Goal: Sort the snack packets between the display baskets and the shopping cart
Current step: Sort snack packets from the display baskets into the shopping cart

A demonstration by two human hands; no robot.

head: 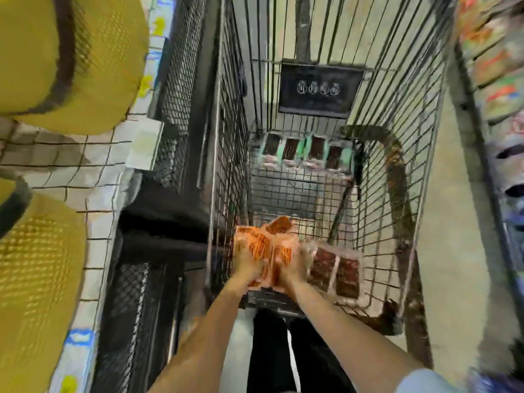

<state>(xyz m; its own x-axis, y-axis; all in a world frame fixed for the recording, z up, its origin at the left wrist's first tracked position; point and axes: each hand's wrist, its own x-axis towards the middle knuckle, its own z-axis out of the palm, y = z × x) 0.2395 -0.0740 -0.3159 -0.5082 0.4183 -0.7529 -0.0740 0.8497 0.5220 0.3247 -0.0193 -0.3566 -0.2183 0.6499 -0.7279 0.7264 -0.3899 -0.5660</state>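
Observation:
Both my hands reach into the near end of the wire shopping cart [377, 154]. My left hand [249, 263] and my right hand [289, 269] together grip a bunch of orange snack packets [259, 242] just above the cart's near rim. Right beside them lie clear packets with dark brown snacks [336, 268] in the cart's near right corner. A row of several green-edged packets with dark contents [304, 151] lies at the cart's far end. The picture is blurred, so finger detail is unclear.
Black mesh display baskets [181, 89] stand directly left of the cart. Two yellow mesh baskets [71, 61] sit at the far left on a wire shelf. A shelf of coloured packets [499, 80] runs along the right edge. A dark sign [320, 89] hangs on the cart's far wall.

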